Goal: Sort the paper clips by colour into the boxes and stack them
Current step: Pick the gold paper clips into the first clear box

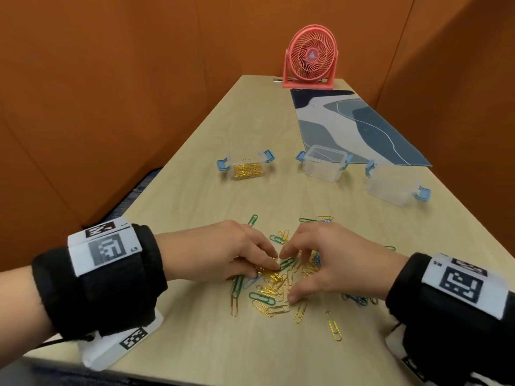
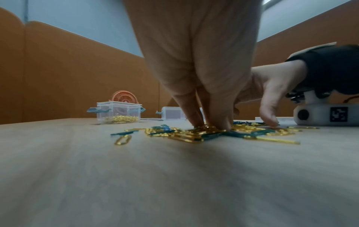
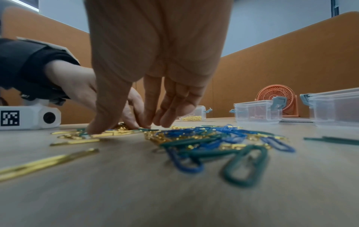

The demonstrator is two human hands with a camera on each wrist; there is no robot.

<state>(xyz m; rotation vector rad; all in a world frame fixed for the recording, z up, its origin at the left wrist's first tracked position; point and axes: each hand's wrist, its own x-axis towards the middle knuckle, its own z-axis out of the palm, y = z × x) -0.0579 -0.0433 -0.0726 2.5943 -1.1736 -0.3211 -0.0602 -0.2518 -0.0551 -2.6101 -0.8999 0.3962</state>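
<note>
Both hands work a mixed pile of paper clips (image 1: 278, 285) on the near bench (image 1: 195, 190). The left hand (image 1: 223, 249) has its fingers (image 2: 196, 113) curled down, pinching a bunch of gold clips (image 1: 271, 274). The right hand (image 1: 331, 260) holds nothing, its fingers loosely spread, thumb tip on the pile. At 12 o'clock stand three clear boxes; the left box (image 1: 246, 167) holds gold clips.

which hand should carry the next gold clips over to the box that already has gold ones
Left. The left hand already pinches gold clips, and the gold-clip box stands on its side.
</note>
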